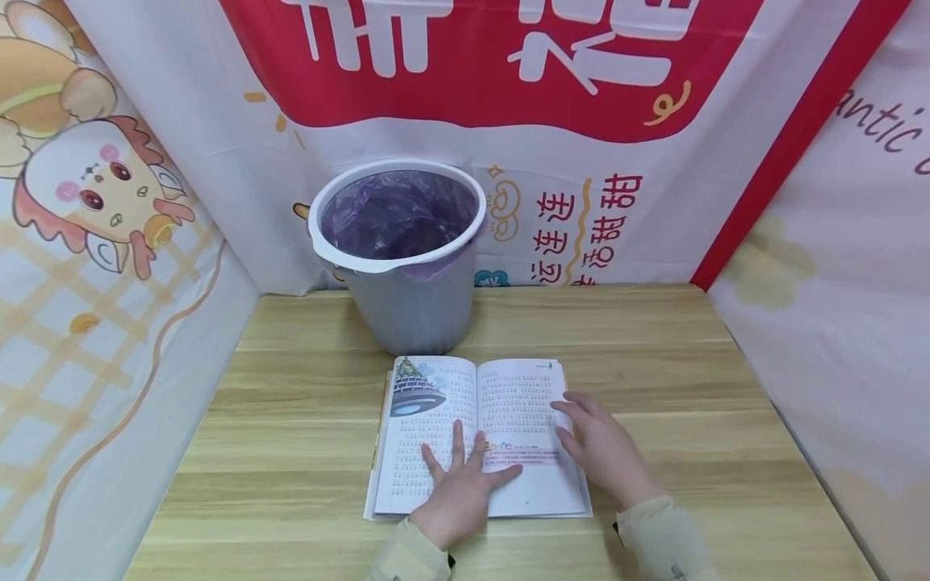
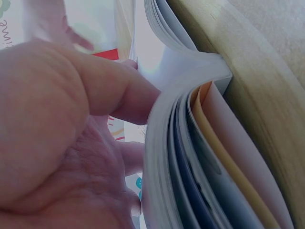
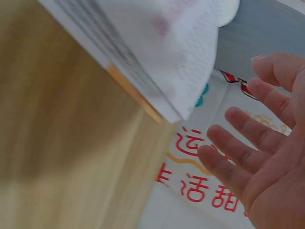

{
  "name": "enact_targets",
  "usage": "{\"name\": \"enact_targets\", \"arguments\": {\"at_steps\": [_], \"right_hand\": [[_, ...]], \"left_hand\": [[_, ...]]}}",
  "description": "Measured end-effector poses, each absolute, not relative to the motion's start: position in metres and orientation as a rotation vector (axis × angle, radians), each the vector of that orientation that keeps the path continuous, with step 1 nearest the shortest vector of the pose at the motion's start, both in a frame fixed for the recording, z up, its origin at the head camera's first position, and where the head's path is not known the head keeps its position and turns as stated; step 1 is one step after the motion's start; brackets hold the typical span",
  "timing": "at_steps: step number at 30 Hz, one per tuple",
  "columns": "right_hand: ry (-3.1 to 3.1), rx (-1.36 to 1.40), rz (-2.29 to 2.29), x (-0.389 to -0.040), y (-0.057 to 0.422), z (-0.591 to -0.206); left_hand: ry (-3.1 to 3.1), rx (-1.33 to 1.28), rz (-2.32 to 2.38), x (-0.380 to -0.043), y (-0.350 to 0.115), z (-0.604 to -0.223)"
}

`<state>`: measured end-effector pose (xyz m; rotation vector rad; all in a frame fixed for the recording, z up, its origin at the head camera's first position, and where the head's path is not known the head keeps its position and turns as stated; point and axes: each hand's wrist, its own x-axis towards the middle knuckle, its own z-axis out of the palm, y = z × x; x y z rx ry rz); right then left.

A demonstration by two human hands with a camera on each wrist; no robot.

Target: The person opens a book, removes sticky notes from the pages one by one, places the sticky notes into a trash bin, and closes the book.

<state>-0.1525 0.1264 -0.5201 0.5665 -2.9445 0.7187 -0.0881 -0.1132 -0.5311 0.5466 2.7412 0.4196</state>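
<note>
An open book (image 1: pixel 523 411) lies on the wooden table, with printed text on both pages and a picture at the top of its left page. My left hand (image 1: pixel 461 492) presses on the lower middle of the spread, its fingers straight and splayed. Seen from the left wrist, the thumb side of that hand (image 2: pixel 71 124) touches the curved pages of the book (image 2: pixel 162 157). At the right page's outer edge is my right hand (image 1: pixel 603 444), fingers extended. In the right wrist view the right hand (image 3: pixel 267 148) shows its palm, apart from the book (image 3: pixel 162 52), holding nothing.
A grey bin (image 1: pixel 414 307) with a white rim and a purple liner stands just behind the book. Printed cloths (image 1: pixel 581 145) hang behind and on both sides of the wooden table (image 1: pixel 291 452).
</note>
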Motion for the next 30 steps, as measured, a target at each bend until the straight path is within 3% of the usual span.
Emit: {"name": "enact_targets", "arguments": {"at_steps": [18, 30], "right_hand": [[-3.080, 0.428, 0.721, -0.123, 0.122, -0.560], [-3.085, 0.004, 1.015, -0.127, 0.123, -0.555]], "left_hand": [[2.726, 0.539, 0.455, -0.087, -0.115, -0.533], [2.692, 0.540, 0.551, -0.087, -0.118, -0.533]]}}
